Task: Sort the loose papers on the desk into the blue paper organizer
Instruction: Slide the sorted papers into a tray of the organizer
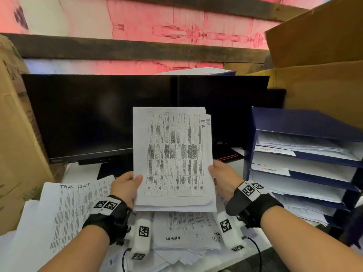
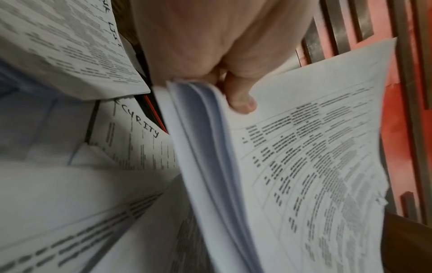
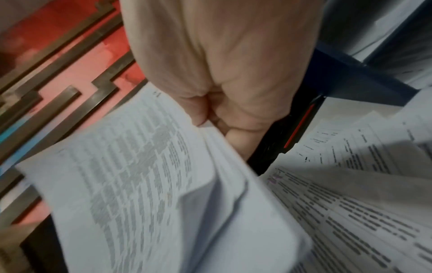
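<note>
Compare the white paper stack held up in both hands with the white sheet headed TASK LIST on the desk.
The held white paper stack stands upright before the monitor; the TASK LIST white sheet lies flat on the desk pile. The stack has the left hand and right hand in a grip on its edges; nothing touches the sheet. The stack bears handwritten "H.R."; the sheet "TASK LIST". Both carry dense printed text.
</note>
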A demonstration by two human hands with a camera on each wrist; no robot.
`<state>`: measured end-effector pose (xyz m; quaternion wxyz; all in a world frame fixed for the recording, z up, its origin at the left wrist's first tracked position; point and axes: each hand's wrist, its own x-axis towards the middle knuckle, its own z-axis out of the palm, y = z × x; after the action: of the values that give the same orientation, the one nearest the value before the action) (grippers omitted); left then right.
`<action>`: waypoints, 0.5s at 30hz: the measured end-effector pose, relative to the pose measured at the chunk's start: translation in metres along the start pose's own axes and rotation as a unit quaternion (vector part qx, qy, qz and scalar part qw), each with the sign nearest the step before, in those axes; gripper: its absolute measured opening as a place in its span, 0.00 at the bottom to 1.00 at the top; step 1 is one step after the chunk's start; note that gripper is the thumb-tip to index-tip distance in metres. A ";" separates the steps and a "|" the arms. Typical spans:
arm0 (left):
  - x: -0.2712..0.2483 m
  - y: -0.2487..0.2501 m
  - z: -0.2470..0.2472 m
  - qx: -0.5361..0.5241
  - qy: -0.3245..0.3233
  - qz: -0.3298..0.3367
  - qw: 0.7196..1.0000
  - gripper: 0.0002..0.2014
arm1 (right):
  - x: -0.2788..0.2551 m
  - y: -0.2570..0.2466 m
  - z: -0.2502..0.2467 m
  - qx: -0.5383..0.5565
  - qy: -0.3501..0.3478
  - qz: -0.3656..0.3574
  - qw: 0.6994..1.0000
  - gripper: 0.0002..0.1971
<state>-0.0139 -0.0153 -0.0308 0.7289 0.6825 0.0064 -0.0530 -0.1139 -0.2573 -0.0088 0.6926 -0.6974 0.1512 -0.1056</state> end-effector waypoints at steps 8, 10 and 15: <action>0.010 -0.001 -0.016 0.017 0.081 0.018 0.996 0.10 | 0.010 0.018 -0.035 -0.011 0.089 -0.016 0.996 0.17; 0.013 -0.003 -0.025 0.041 0.112 0.028 0.992 0.06 | 0.014 0.025 -0.052 -0.031 0.129 -0.024 0.991 0.18; 0.013 -0.006 -0.036 0.029 0.126 0.019 0.991 0.06 | 0.020 0.033 -0.080 -0.021 0.177 -0.032 0.984 0.17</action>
<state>0.0012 0.0189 -0.0406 0.7034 0.7043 0.0841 0.0468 -0.1262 -0.3388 -0.0417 0.6366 -0.6865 0.2509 -0.2461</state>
